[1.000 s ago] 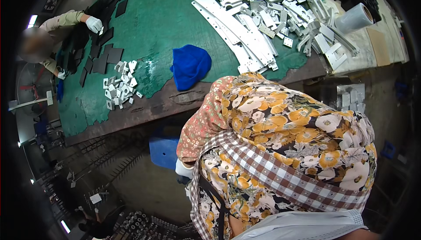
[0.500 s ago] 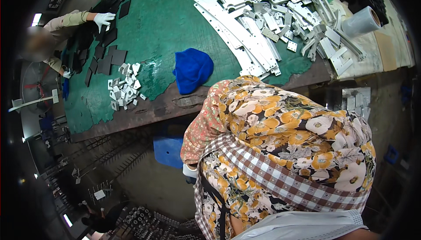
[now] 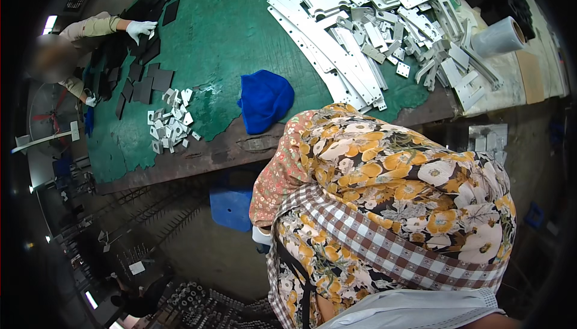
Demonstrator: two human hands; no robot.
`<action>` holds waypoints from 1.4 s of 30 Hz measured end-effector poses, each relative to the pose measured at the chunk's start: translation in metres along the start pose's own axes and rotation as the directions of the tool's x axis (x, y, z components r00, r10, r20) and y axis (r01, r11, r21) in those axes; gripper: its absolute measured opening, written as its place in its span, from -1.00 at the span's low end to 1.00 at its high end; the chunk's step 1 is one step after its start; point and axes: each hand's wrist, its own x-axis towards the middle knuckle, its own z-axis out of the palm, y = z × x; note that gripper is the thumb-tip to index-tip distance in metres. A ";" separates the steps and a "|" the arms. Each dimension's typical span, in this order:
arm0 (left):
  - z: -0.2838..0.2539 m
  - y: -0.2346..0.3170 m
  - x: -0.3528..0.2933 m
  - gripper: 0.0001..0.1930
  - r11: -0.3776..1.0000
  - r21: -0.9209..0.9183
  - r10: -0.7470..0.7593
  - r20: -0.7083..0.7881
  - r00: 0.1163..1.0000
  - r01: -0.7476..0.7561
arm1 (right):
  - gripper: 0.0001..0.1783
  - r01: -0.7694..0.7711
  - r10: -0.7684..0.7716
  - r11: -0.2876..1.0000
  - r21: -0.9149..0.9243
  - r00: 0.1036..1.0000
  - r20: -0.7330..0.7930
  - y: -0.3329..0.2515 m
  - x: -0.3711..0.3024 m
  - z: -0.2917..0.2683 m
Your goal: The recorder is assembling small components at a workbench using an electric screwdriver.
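Visibly worn grn tbl w/ metal pcs; dim floor.

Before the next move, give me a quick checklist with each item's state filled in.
1. Wearer's gloved hand in plain sight: not ok, mostly hidden by the clothing.
2. That hand's grip: cannot tell, its fingers do not show clearly.
3. Hand clear of the blue plastic piece below the table: cannot tell from this angle.
4. Blue cloth resting on the table: ok.
5. Small metal parts grouped apart from the large metal plates: ok.
6. Co-worker's gloved hand away from the blue cloth: ok, it is at the black pieces.
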 end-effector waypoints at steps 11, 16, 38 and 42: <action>-0.029 -0.017 -0.069 -0.65 0.963 0.262 0.021 -0.317 0.948 0.067 | -0.70 0.008 -0.005 1.000 -0.021 0.988 0.152 -0.018 0.000 0.010; 0.002 -0.014 -0.005 -0.63 0.914 0.387 0.277 -0.371 0.886 -0.123 | -0.62 -0.008 0.010 1.000 -0.023 0.993 0.122 0.023 -0.018 -0.029; 0.030 -0.067 -0.009 -0.62 0.993 -0.081 0.022 -0.609 0.793 -0.090 | -0.68 0.012 0.005 0.994 -0.109 0.988 0.157 0.017 0.009 0.002; 0.032 -0.075 -0.006 -0.62 0.998 -0.061 -0.012 -0.596 0.803 -0.030 | -0.68 0.029 -0.007 0.992 -0.123 0.985 0.173 0.017 0.011 0.002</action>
